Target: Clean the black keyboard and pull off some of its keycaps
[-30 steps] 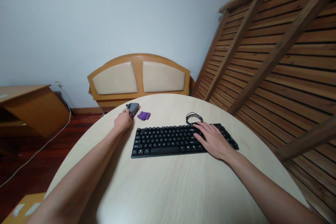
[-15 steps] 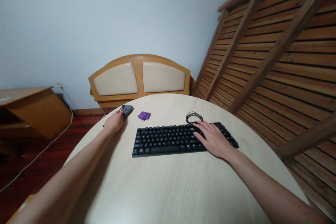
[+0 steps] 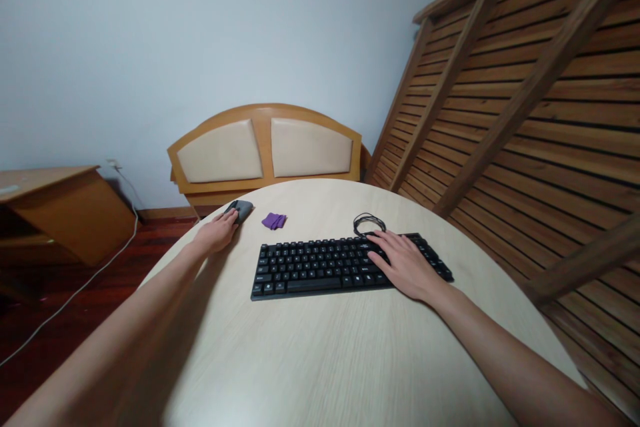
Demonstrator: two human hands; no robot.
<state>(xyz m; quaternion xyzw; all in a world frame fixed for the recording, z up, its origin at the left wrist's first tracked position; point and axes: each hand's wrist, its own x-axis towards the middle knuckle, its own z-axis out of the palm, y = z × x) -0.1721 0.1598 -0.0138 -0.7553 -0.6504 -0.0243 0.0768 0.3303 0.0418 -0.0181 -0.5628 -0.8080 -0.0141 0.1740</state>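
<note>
Where the left hand [image 3: 217, 232] is laid on a tapered grey object [image 3: 245, 208] at far left, whether it is gripped cannot be told. A folded purple cloth [image 3: 274, 221] is set beyond a ridged black keyboard [image 3: 320, 267], behind which a thin dark cable [image 3: 369, 217] is coiled; the keyboard's right part is covered by the right hand [image 3: 406, 263], flat, thumb apart. All are borne by a round, wood-grained table [image 3: 320, 353], backed by a padded headboard [image 3: 267, 147] and, at right, slatted timber [image 3: 490, 103].
</note>
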